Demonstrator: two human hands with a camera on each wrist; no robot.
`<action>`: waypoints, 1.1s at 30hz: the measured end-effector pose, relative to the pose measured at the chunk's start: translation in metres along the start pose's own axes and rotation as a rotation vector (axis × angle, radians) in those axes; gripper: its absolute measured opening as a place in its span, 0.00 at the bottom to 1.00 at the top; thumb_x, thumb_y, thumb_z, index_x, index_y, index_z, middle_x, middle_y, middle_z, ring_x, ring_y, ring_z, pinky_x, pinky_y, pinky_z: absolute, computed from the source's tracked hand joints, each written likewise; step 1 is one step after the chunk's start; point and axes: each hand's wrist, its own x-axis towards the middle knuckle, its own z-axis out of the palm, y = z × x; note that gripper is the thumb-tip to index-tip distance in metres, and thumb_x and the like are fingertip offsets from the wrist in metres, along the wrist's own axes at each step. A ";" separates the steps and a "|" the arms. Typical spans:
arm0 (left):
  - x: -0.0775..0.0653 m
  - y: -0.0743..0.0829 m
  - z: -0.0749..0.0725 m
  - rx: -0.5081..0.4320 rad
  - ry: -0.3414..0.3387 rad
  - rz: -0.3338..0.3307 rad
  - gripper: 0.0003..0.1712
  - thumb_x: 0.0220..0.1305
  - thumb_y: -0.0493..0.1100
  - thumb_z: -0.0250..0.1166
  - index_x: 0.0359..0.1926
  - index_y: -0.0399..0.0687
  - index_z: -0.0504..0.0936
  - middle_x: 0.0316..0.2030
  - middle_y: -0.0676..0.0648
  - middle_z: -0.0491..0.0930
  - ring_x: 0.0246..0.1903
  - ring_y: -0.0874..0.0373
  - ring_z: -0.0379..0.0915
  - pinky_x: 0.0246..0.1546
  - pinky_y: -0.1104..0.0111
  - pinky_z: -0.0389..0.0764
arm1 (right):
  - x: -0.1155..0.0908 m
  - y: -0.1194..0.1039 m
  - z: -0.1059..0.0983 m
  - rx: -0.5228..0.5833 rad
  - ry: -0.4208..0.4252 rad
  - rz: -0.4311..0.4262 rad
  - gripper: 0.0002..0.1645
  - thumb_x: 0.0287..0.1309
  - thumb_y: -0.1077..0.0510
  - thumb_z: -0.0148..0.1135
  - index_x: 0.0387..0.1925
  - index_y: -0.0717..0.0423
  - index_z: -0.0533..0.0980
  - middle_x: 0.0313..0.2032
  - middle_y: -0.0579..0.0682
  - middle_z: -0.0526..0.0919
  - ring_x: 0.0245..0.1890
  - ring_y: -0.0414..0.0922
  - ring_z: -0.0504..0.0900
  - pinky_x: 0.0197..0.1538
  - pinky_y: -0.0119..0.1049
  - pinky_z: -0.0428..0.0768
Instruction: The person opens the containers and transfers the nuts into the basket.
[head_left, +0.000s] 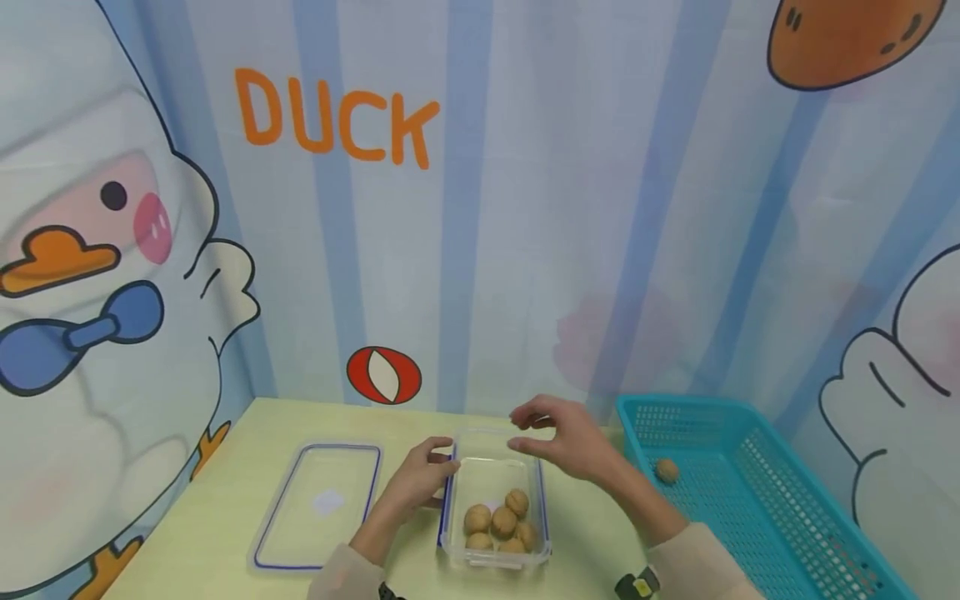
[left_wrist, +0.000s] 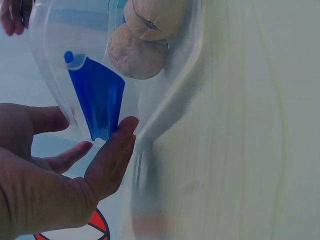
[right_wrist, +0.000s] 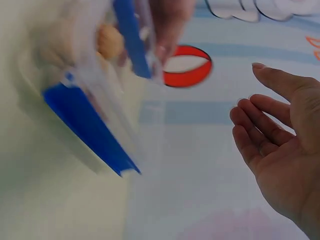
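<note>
A clear plastic food container (head_left: pixel 492 557) with blue clips stands on the table, with several walnuts (head_left: pixel 504 522) gathered at its near end. My left hand (head_left: pixel 420 477) holds the container's left wall. In the left wrist view, the thumb is at the rim and the fingertips (left_wrist: pixel 129 126) lie by a blue clip (left_wrist: pixel 100 97). Over the far right corner of the container hovers my right hand (head_left: pixel 566 437). Its fingers are loosely bent, with nothing between them, as the right wrist view of the hand (right_wrist: pixel 285 130) also shows.
To the left lies the container's clear lid (head_left: pixel 262 546) with a blue seal. A turquoise plastic basket (head_left: pixel 750 517) stands at the right, a single walnut (head_left: pixel 667 471) inside it. Behind the table (head_left: pixel 202 517) hangs a printed curtain (head_left: pixel 525 250).
</note>
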 end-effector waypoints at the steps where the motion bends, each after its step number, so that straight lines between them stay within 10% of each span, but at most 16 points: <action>1: 0.000 0.000 0.000 0.001 0.000 0.000 0.31 0.78 0.38 0.59 0.76 0.33 0.64 0.63 0.27 0.72 0.56 0.31 0.79 0.41 0.46 0.89 | 0.001 0.001 0.010 0.004 -0.027 -0.001 0.19 0.66 0.53 0.75 0.53 0.58 0.84 0.48 0.49 0.88 0.50 0.51 0.87 0.58 0.49 0.86; 13: 0.002 0.000 0.001 0.016 0.010 0.000 0.31 0.77 0.39 0.61 0.75 0.33 0.66 0.60 0.29 0.75 0.53 0.36 0.81 0.40 0.45 0.89 | 0.001 0.015 0.077 -0.031 -0.308 0.034 0.19 0.61 0.57 0.78 0.50 0.62 0.85 0.46 0.54 0.88 0.46 0.46 0.86 0.54 0.45 0.86; 24: -0.001 0.000 -0.001 0.005 -0.005 0.004 0.31 0.77 0.38 0.60 0.75 0.33 0.65 0.62 0.28 0.74 0.57 0.30 0.79 0.42 0.42 0.89 | -0.003 0.025 0.092 -0.105 -0.375 0.003 0.12 0.59 0.59 0.79 0.43 0.58 0.87 0.38 0.44 0.89 0.38 0.36 0.84 0.43 0.28 0.83; 33: -0.002 0.002 -0.002 0.002 0.001 0.002 0.31 0.77 0.39 0.61 0.75 0.33 0.65 0.63 0.28 0.74 0.56 0.31 0.79 0.43 0.43 0.89 | 0.002 0.014 0.077 -0.060 -0.349 -0.008 0.10 0.59 0.60 0.78 0.42 0.57 0.87 0.38 0.43 0.88 0.39 0.37 0.85 0.46 0.37 0.87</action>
